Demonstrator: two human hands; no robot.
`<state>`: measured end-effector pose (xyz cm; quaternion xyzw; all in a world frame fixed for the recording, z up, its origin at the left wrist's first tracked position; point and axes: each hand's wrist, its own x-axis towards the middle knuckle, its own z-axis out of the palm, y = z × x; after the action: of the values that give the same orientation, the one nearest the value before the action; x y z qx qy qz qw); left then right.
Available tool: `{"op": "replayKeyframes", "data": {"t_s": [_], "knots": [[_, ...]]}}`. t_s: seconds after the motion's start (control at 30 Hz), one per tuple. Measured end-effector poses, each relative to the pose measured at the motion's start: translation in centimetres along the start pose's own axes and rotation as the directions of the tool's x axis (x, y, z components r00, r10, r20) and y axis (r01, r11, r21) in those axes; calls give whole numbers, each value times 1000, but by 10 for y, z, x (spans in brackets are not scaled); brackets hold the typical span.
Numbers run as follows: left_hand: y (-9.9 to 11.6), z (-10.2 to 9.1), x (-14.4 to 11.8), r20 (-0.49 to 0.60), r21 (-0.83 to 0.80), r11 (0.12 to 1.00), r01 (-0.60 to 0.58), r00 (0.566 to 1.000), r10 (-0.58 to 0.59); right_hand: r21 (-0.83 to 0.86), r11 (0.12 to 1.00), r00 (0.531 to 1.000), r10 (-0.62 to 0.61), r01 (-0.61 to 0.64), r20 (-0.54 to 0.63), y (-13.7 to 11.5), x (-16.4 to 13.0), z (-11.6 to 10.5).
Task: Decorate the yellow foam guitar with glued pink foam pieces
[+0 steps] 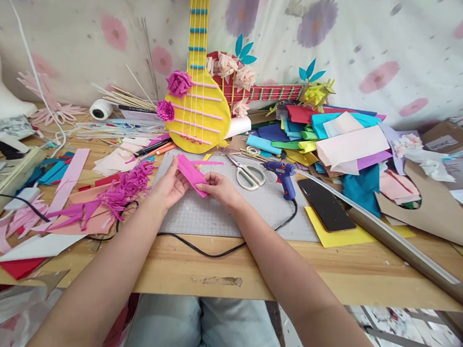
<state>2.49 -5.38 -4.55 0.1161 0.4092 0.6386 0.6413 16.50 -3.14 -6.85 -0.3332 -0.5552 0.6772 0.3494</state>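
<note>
Head view: hands [196, 184] pinch pink foam strip [193, 175], fingertips partly hidden.

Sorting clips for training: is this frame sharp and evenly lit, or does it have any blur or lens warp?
Head view: soft, even light; both hands, left and right, and the pink foam piece are sharp; the table edge bows from wide-angle warp; corners are slightly soft.

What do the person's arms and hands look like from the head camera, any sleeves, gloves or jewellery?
Both arms are bare along the whole length in view, with no sleeves showing. The left hand and right hand wear no gloves, and no watch, bracelet or ring can be made out on the wrists or fingers. No markings or bandages are visible. Below the desk edge, light blue jeans cover the lap.
</note>
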Motion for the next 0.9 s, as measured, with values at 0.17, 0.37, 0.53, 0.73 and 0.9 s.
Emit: {"op": "replayKeyframes", "data": {"t_s": [0.17,0.37,0.53,0.73,0.9], "knots": [[-18,3,-5,112,191,981,36,992,-58,-9,1000,999,13,-13,-33,-1,0,-5],[-8,1,-1,-24,134,987,-83,996,87,-105,993,998,58,-55,29,0,1,-6],[11,-8,8,-166,-46,992,-121,980,112,-141,988,996,69,-61,52,4,3,-5],[12,-9,7,-53,-82,996,-35,998,31,-75,995,998,66,-66,4,1,2,-4],[-14,3,-4,166,129,991,38,984,-60,21,999,999,46,-45,-23,-1,0,-6]]}}
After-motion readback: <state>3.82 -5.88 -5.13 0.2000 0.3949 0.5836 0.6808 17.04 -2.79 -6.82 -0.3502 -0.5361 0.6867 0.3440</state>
